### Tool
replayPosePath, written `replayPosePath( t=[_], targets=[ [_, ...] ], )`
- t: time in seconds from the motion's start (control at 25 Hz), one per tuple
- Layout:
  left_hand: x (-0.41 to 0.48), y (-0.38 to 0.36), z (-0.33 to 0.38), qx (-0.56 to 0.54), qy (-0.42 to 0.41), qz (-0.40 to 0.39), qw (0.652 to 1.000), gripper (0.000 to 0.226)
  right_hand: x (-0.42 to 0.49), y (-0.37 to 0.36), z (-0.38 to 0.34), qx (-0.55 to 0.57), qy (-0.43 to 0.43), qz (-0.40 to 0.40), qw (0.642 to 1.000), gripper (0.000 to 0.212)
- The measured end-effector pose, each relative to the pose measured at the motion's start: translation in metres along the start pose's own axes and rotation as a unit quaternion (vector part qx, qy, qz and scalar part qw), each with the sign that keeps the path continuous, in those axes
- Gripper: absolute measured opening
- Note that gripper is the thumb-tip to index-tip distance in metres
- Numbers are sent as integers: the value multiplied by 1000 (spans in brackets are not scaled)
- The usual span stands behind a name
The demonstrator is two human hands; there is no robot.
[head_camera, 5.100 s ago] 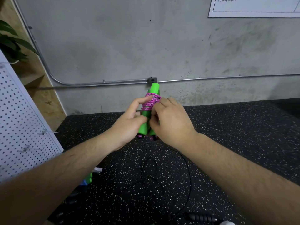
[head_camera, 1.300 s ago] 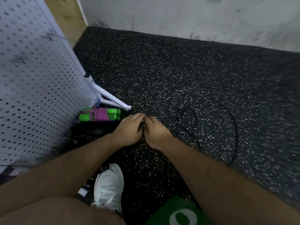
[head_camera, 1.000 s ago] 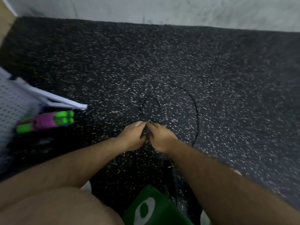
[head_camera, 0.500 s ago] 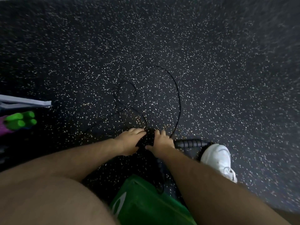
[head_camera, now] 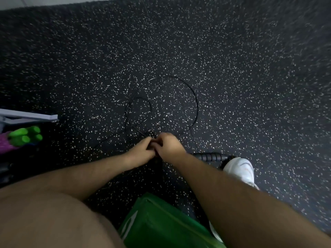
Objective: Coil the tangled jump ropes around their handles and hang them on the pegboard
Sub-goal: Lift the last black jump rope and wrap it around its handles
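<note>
Head: thin black looped rope (head_camera: 197, 107)

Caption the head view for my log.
Left hand and right hand grip the black jump rope looped on the speckled floor.

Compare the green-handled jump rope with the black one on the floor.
The green-handled rope has its pink cord wound round its handles; the black rope sprawls in loose loops. The green-handled rope lies untouched; the left hand and right hand pinch the black rope. Both lie on the speckled floor.
</note>
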State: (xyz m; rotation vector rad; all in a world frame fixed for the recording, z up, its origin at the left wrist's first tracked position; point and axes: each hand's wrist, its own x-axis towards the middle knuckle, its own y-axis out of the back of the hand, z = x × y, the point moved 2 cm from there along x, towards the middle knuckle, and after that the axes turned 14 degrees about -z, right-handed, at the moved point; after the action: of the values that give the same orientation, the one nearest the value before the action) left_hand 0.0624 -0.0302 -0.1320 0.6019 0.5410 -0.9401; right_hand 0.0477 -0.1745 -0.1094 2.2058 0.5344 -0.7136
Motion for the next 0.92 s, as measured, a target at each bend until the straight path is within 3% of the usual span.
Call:
replayPosePath(
  t=[0.08, 0.12, 0.24, 0.52, 0.6, 0.72, 0.92],
  targets=[
    [-10, 11, 15, -146, 15, -30, 989, 34, -2, 27, -24, 54, -1, 32, 998, 26],
    [-18, 19, 26, -146, 5, -50, 988, 31, -5, 41, -37, 73, 5, 39, 997, 24],
    [-50, 46, 71, -75, -43, -47, 995, 22, -27, 83, -74, 88, 41, 62, 993, 23],
    [-157, 118, 208, 77, -126, 62, 987, 13, -134, 203, -180, 3, 157, 141, 978, 41],
    [-194, 131, 247, 66, -154, 97, 981, 11, -170, 232, -209, -10, 189, 163, 968, 44],
    [-247, 139, 298, 46, -194, 140, 970, 9, -221, 260, -239, 46, 242, 168, 954, 41],
    [-323, 145, 344, 52, -229, 200, 951, 11, -265, 263, -252, 191, 319, 92, 924, 41]
  ],
)
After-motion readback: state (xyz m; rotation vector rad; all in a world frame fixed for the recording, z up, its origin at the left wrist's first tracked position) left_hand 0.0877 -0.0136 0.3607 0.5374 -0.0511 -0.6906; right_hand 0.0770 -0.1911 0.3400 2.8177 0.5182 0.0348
